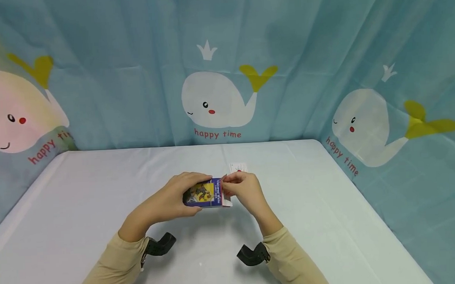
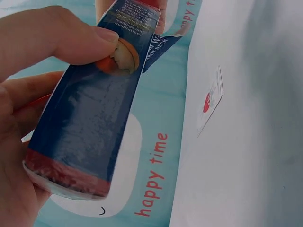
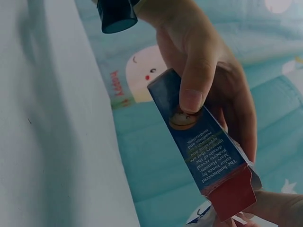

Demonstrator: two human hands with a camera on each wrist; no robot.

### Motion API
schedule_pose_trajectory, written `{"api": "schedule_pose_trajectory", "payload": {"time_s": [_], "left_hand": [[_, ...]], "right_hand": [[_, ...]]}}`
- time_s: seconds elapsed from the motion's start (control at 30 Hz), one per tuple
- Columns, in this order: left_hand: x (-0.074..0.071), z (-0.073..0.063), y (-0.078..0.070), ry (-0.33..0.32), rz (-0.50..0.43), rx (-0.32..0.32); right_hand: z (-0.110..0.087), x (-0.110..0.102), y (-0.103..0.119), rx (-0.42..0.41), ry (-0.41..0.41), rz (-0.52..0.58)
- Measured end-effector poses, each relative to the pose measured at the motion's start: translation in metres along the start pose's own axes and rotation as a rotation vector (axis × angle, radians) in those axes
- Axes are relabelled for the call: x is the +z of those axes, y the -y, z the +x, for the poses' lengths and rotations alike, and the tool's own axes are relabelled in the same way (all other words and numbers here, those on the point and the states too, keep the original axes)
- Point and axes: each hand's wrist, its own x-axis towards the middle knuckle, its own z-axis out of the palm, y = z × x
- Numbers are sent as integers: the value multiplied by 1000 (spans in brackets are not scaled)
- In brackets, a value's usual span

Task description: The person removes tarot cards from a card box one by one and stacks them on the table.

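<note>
A blue tarot card box lies sideways in the left hand, raised above the table. The left thumb presses one narrow side, marked with a round face picture, while the fingers wrap the opposite side. At the box's right end, red-lined end flaps stand open. The right hand is at this opened end, its thumb and index finger pinching by the flap; its fingertips are partly hidden by the box. Behind the right hand, a white card with a red mark lies on the table.
A white cloth covers the table. Blue curtains with whale prints stand along the back and sides. Black wrist-camera mounts stick out from both sleeves.
</note>
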Motion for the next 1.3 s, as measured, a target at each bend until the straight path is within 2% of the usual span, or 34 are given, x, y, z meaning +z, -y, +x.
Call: {"api": "schedule_pose_trajectory", "payload": {"time_s": [0.17, 0.43, 0.63, 0.93, 1.17, 1.3], "left_hand": [[-1, 1, -1, 12, 6, 6], [-6, 0, -1, 0, 11, 10], [-11, -1, 0, -11, 16, -8], [-8, -5, 0, -1, 10, -54], [-9, -3, -1, 9, 9, -55], [-9, -6, 0, 7, 17, -55]], "right_hand": [[1, -2, 3, 22, -6, -26], [5, -11, 10, 44, 41, -76], [11, -22, 11, 43, 53, -110], [13, -43, 4, 55, 111, -129], [13, -60, 4, 89, 126, -157], [14, -65, 3, 77, 170, -182]]}}
